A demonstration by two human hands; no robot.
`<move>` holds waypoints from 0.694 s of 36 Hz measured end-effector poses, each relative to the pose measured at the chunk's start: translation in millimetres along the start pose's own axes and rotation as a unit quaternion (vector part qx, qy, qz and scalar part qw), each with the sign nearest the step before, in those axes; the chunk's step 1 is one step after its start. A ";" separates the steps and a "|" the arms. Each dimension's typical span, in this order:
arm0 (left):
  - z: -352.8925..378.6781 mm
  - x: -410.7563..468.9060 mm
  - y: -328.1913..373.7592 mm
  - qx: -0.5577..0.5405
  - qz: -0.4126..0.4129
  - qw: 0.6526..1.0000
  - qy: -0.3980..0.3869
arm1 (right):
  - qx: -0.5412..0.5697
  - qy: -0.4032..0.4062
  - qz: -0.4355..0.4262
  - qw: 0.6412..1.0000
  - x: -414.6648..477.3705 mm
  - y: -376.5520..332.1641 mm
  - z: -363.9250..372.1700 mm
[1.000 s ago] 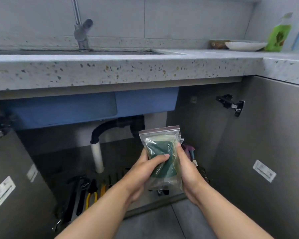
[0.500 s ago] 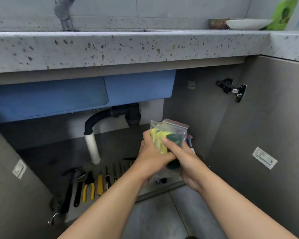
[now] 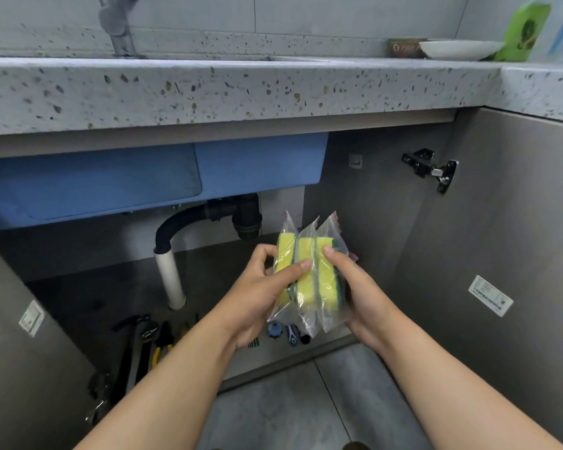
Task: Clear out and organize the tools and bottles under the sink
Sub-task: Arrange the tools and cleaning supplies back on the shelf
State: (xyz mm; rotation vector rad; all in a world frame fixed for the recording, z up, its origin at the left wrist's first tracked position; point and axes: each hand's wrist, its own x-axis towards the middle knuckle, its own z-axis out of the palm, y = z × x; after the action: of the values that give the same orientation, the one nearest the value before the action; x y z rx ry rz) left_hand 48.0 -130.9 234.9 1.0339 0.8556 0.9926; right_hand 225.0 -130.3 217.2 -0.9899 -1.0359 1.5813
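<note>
Cabinet (image 3: pixel 364 196) behind, sponges (image 3: pixel 327 287) pinched between fingers (image 3: pixel 335 259).

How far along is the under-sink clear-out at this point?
Looks done: hand tools lie side by side on the cabinet floor. In hand: left hand and right hand grip the bagged sponges above it. Left: stowing those bags and sorting the small blue items near the front edge.

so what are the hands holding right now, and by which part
Three bagged sponges, stacked side by side. The left hand grips their left side, the right hand their right side, around the middle.
</note>
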 end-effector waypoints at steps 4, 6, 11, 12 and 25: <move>-0.5 -0.4 -0.7 0.001 0.007 1.000 0.020 | -0.002 -0.018 0.027 0.999 -2.3 -1.1 3.1; -1.2 0.3 -3.2 -0.003 0.010 1.000 0.024 | 0.010 -0.032 0.035 0.999 -3.4 -1.0 5.0; 0.4 2.2 -12.7 0.056 0.032 0.997 0.030 | 0.031 -0.062 0.043 0.997 -5.2 0.6 5.4; 1.1 3.1 -15.1 0.095 0.039 0.994 0.036 | 0.027 -0.061 0.043 0.997 -5.5 1.5 5.0; 9.5 6.9 -20.3 0.286 -0.053 0.956 0.042 | -0.056 -0.013 0.057 0.997 -4.5 3.9 0.9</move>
State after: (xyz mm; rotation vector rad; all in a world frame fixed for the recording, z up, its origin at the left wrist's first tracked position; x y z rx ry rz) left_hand 63.9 -130.9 217.6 1.4216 1.2998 0.7111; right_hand 223.9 -135.6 214.3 -1.1256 -1.1126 1.6466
